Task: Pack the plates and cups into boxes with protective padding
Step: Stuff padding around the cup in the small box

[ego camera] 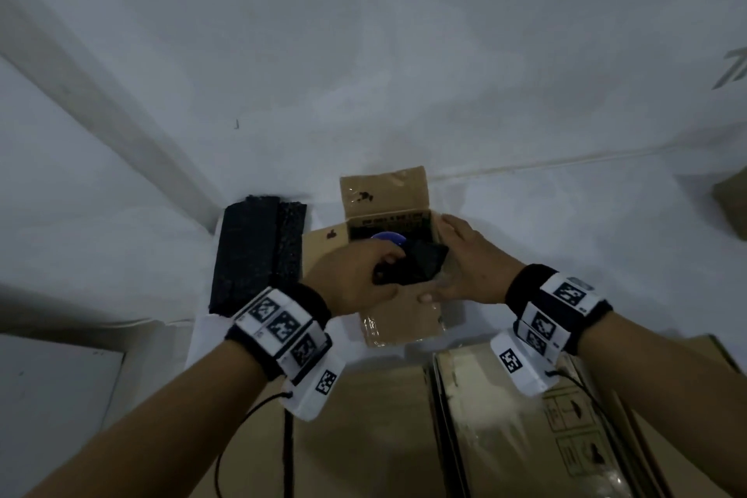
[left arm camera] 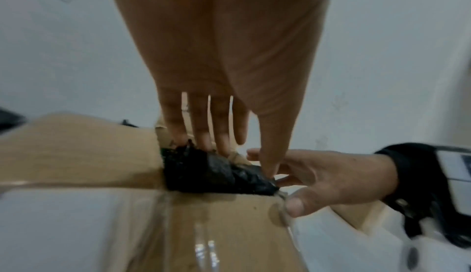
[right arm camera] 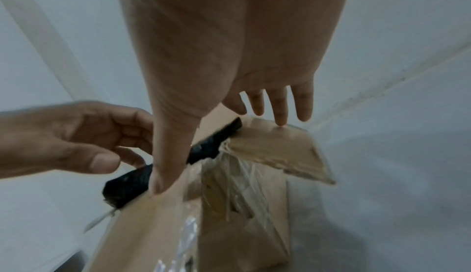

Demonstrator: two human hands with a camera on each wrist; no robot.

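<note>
A small open cardboard box [ego camera: 398,321] stands on the white surface with its flaps spread. Inside it shows part of a blue dish [ego camera: 389,239]; whether it is a plate or a cup I cannot tell. A piece of black foam padding [ego camera: 422,265] lies over the box's opening. My left hand [ego camera: 355,275] grips the foam [left arm camera: 216,173], fingers on top and thumb at its near edge. My right hand [ego camera: 473,263] lies with straight fingers on the box's right flap [right arm camera: 277,151], its thumb [right arm camera: 163,167] pressing at the foam's edge [right arm camera: 127,185].
A stack of black foam pads [ego camera: 258,255] lies just left of the box. Flattened cardboard boxes [ego camera: 505,425] sit at the near edge under my wrists. Another piece of cardboard [ego camera: 732,202] shows at the far right. White walls rise behind.
</note>
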